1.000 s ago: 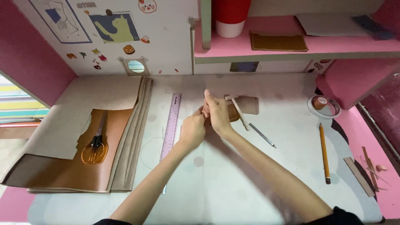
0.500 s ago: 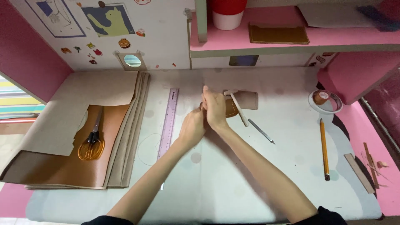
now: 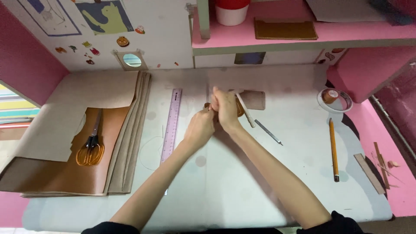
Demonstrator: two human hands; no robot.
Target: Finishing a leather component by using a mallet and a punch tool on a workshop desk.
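- Leatherwork is under way at the middle of the mat, and I judge it partly done: a small brown leather piece is pinched between both hands, while a second, flat brown piece with rounded corners lies just beyond the right hand, touching or nearly touching the held one.
- Cutting seems already done, judging from the large brown leather sheet well off to the left of the left hand, which has an irregular bite missing from its upper edge; orange-handled scissors rest on it.
- What is left, as far as I can judge, is the close work on the small piece; whether it is stitched, glued or creased yet I cannot tell, since the fingers hide most of it.
- Left hand is curled narrow, fingertips pressed against the near edge of the small piece and against the right hand.
- Right hand is closed tight over the same piece, fingers bunched; a pale stick-like tool slants out just beside its right, and whether the hand grips that tool I cannot tell.
- Purple ruler lies just left of the left hand, apart from it.
- Thin metal tool lies near the right forearm, untouched; a pencil and a tape roll in a dish sit well to the right.
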